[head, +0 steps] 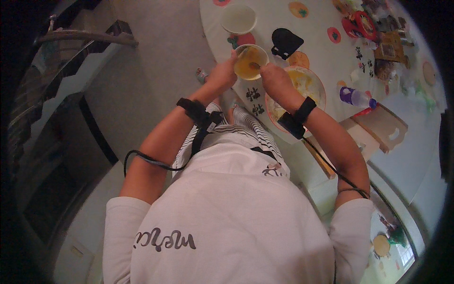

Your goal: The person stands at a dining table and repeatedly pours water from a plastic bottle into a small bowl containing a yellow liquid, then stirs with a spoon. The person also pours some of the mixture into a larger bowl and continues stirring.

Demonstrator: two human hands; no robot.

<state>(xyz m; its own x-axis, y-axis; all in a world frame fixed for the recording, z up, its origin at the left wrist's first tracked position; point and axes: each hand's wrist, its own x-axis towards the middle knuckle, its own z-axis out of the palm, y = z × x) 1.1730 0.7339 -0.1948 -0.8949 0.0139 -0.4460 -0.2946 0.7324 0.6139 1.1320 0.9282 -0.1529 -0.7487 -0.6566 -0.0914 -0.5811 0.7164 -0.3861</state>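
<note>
My left hand (225,72) grips the rim of a white bowl (266,56), its thumb over the near-left edge. Yellow liquid (246,71) fills part of that bowl and looks like beaten egg. Closed around the handle of a utensil, probably a spoon (254,66), my right hand (277,82) is at the bowl's right rim. The utensil's tip is in the yellow liquid. Under my right forearm stands a wide, red-rimmed basin (321,81) with pale and yellow food (304,80) inside. My wrist and arm hide part of it.
A second white bowl (239,19) and a black object (287,41) lie beyond on the patterned tablecloth (319,21). To the right are a capped plastic bottle (357,97), a wooden chair or stool (381,126) and clutter. Stairs with a railing (85,37) rise at left. Cables hang from both wrists.
</note>
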